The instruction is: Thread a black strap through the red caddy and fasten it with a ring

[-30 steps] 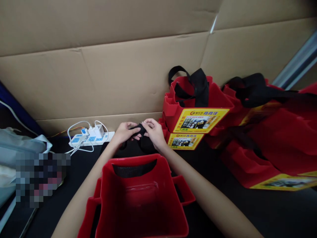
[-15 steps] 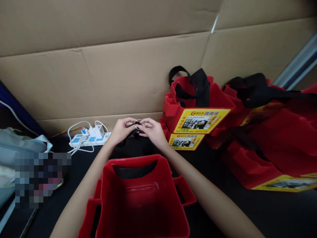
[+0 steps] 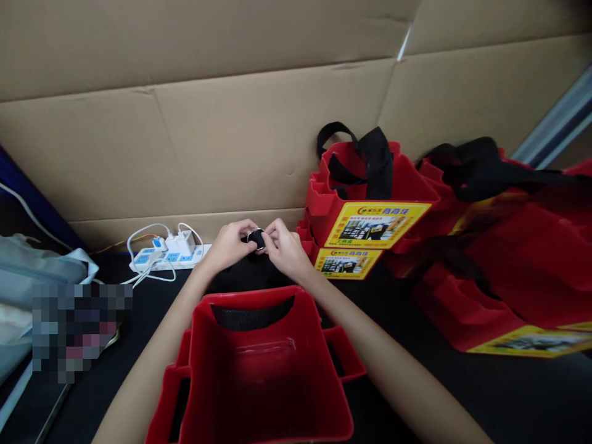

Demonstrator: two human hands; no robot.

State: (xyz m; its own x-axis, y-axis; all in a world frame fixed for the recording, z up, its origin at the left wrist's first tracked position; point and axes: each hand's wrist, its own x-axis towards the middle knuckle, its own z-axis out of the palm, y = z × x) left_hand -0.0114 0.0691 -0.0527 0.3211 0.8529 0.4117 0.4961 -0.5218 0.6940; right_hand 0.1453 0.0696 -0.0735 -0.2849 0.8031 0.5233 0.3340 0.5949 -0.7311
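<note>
A red plastic tool box (image 3: 272, 413) stands open side up before me, with a black strap (image 3: 252, 316) through the slot in its far wall. Just beyond that wall, my left hand (image 3: 234, 245) pinches black webbing by a metal ring (image 3: 248, 235). My right hand (image 3: 287, 248) is closed at the ring's right side, thumb and fingers pressed together on it. Dark webbing fills the ring's middle. Fingers partly hide where ring and webbing meet.
To the right stand stacked red tool boxes (image 3: 319, 206) with black straps and yellow labels (image 3: 377, 225). A white power strip (image 3: 169, 262) with plugs and cables lies left of my hands. A grey bag (image 3: 41, 271) is at far left, and cardboard (image 3: 231, 142) walls the back.
The ring has tilted and shifted slightly left, and black webbing now shows through it. My right fingers have closed further in at its side. The red box stays put.
</note>
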